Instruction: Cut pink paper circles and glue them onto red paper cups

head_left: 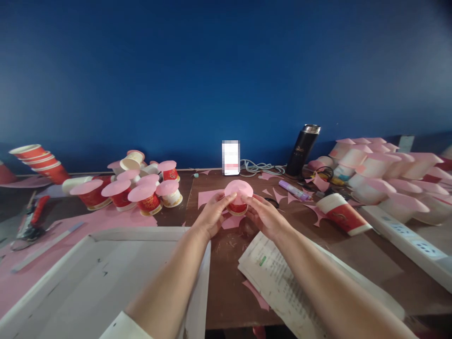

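Note:
In the middle of the table, a red paper cup [237, 208] stands with a round pink paper disc [238, 187] lying over its top. My left hand [216, 212] grips it from the left, thumb on the disc and fingers around the cup's side. From the right, my right hand [265, 215] holds the same cup, its thumb also pressing near the disc's edge. Pink paper scraps [233, 222] lie under and behind the cup. The lower fingers of both hands are partly hidden.
Disc-topped cups [144, 192] cluster at left, near stacked cups [38, 162]. A white tray [141, 234] lies front left, printed sheets [271, 263] front right. Behind stand a phone [230, 157] and black flask [302, 149]. A tipped cup [344, 214] and power strip [406, 235] are at right.

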`<state>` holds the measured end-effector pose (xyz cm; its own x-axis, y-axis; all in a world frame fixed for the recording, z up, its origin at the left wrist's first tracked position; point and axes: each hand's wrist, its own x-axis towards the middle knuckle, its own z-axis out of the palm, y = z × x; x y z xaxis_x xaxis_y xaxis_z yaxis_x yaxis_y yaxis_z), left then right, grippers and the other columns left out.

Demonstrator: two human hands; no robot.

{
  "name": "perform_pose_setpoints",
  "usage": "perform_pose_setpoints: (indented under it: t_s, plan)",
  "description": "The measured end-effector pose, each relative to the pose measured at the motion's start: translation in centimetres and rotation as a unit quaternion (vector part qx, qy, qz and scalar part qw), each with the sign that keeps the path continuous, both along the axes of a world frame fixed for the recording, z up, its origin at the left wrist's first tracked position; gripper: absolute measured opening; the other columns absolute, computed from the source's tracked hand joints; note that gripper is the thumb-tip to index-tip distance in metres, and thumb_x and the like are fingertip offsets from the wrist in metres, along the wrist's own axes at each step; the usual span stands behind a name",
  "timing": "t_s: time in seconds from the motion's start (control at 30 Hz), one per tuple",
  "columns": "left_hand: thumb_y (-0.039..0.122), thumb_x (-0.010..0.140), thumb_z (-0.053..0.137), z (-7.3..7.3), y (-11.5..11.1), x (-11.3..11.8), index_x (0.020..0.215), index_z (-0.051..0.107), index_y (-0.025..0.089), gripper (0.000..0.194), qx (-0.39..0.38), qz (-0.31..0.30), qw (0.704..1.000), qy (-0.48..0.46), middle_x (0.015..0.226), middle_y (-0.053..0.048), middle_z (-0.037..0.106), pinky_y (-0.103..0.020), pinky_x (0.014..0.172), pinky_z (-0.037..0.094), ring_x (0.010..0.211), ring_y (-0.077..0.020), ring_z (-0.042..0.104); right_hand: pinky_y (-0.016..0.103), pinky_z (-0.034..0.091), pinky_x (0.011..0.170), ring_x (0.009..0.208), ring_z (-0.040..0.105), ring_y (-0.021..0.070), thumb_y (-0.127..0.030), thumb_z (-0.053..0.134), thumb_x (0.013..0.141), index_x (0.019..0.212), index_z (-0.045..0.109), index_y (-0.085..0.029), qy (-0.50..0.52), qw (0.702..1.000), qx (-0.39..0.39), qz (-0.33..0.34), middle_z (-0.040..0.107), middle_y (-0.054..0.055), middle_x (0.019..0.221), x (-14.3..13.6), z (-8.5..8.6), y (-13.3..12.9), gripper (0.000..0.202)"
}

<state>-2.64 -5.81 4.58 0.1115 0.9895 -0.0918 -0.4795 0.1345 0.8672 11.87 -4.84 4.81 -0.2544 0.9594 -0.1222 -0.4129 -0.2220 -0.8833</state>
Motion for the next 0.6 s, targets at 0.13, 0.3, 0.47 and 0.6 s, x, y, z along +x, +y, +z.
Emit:
perform_pose_setpoints:
  t_s: [0.13,0.3,0.47,0.6]
  plan:
    - [0.038,0.064,0.078,-0.19,0.04,-0.09,0.089,0.063,0.017,0.036,-0.003,0.004,1.0,-0.01,0.092,-0.006,0.065,-0.03,0.075,0.048,0.083,-0.0165,0.062,0.024,0.051,0.073,0.08,0.068,0.0162,-0.031,0.074,0.071,0.091,0.068,-0.02,0.002,1.0,0.008,0.01,0.073,0.002,0.087,0.16,-0.54,0.34,0.024]
    - [0.038,0.067,0.075,-0.37,0.17,-0.18,0.091,0.063,0.017,0.034,-0.01,0.008,1.0,-0.006,0.092,-0.005,0.064,-0.03,0.074,0.049,0.08,-0.0159,0.061,0.023,0.051,0.072,0.079,0.067,0.0149,-0.03,0.073,0.072,0.086,0.068,-0.02,0.001,1.0,0.008,0.014,0.073,0.002,0.087,0.21,-0.67,0.39,0.018]
    - [0.039,0.065,0.075,-0.45,0.3,-0.22,0.088,0.065,0.017,0.034,-0.028,0.023,0.999,-0.001,0.089,-0.004,0.064,-0.03,0.071,0.05,0.076,-0.0152,0.061,0.025,0.052,0.072,0.077,0.068,0.0163,-0.029,0.074,0.07,0.087,0.068,-0.02,-0.002,1.0,0.004,0.012,0.073,0.003,0.084,0.16,-0.49,0.27,0.02]
    - [0.039,0.066,0.075,-0.34,0.19,-0.32,0.091,0.065,0.018,0.035,-0.029,0.018,0.999,0.01,0.09,-0.005,0.065,-0.031,0.071,0.051,0.076,-0.0155,0.061,0.025,0.052,0.072,0.077,0.068,0.016,-0.03,0.074,0.07,0.089,0.068,-0.021,-0.006,1.0,0.005,0.011,0.074,0.002,0.085,0.14,-0.46,0.27,0.022]
